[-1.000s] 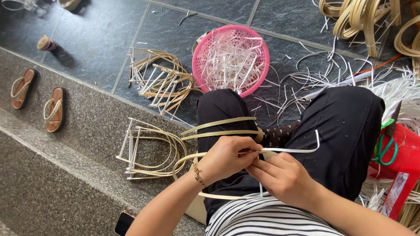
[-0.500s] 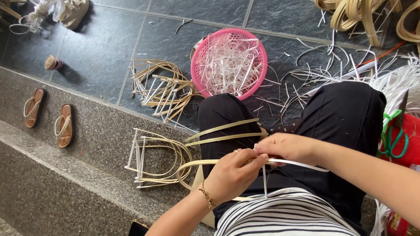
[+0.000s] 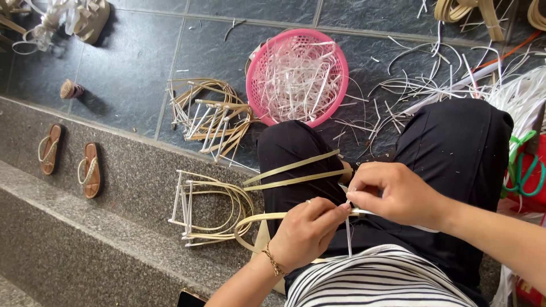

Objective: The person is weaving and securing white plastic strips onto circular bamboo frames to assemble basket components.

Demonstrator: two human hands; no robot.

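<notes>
Seated person, black trousers, striped shirt, worked over the lap. Left hand (image 3: 304,234), thin bracelet at the wrist, was closed in a pinch on a narrow white strip (image 3: 347,236); right hand (image 3: 398,193) was also closed, fingertips pinching the same strip where it crossed the flat tan cane bands (image 3: 293,173). Both hands met just above the lap, fingertips touching or nearly so. The cane bands were smooth, flat, pale yellow, bent into long loops that ran off the left knee. The white strip looked thin, stiff, plastic-like, with one end hanging straight down between the hands.

On the grey speckled stone step (image 3: 85,250) beside the left knee lay a finished looped frame (image 3: 207,207), tan curved bands bound with white crossbars. Further out, on the dark slate floor (image 3: 131,68), sat a second pile of the same frames (image 3: 207,113). A round pink plastic basket (image 3: 297,77), lattice walls, held a tangle of white strips, just beyond the knees. Loose white offcuts littered the floor to the right. A pair of brown sandals (image 3: 71,162) rested on the step, well apart from the hands. Green-handled scissors (image 3: 526,170) lay at the right edge.
</notes>
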